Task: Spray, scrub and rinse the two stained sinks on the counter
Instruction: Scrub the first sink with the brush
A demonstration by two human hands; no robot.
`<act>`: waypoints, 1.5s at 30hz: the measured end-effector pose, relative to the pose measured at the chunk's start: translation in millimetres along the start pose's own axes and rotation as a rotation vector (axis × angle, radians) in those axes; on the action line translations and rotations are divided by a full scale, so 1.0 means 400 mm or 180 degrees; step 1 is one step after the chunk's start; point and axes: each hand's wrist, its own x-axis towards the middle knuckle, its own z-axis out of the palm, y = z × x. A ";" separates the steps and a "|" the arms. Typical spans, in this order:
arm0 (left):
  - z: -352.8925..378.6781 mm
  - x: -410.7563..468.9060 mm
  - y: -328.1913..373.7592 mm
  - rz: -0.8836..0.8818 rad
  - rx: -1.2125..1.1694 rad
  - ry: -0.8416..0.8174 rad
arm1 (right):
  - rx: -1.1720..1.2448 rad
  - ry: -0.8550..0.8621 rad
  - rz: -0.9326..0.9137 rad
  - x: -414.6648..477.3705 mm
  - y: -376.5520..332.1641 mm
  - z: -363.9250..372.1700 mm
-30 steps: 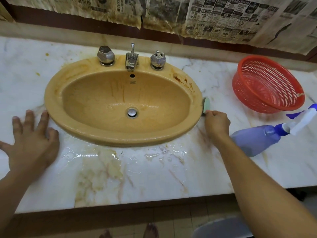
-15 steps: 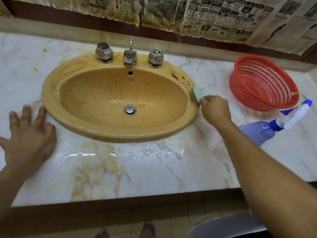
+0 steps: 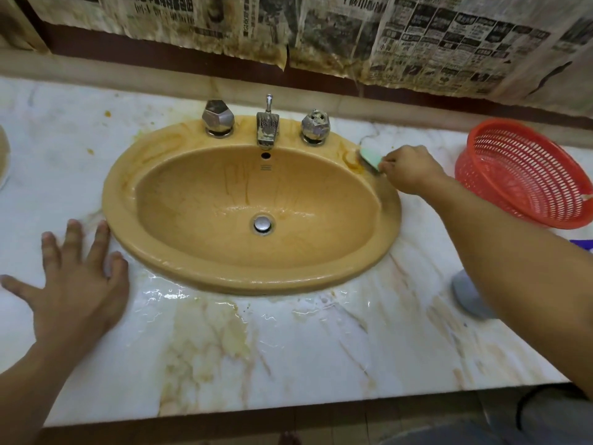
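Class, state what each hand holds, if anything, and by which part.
The right hand grips the green sponge by its near end; left hand holds nothing.

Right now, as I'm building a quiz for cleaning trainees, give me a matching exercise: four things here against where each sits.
Things: 1 pale green scrubbing pad; 2 red plastic slotted basket; 3 left hand; 4 round chrome drain stopper.
Places: A bottom of the yellow oval sink; B flat on the wet white marble counter; C counter, right of the sink; D stained back-right rim, gripped by the right hand.
Pairs: 1-D, 2-C, 3-B, 4-A.
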 end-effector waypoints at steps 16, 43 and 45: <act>0.009 0.022 -0.033 0.0215 0.0483 -0.0208 | 0.0071 0.0007 -0.0701 0.060 -0.125 0.027; 0.003 0.039 -0.031 0.0122 0.0436 -0.0299 | -0.0602 0.0029 -0.1076 -0.047 0.061 0.033; -0.006 0.024 -0.013 0.0077 0.0206 -0.0209 | -0.0942 0.0004 -0.1109 -0.081 0.093 0.029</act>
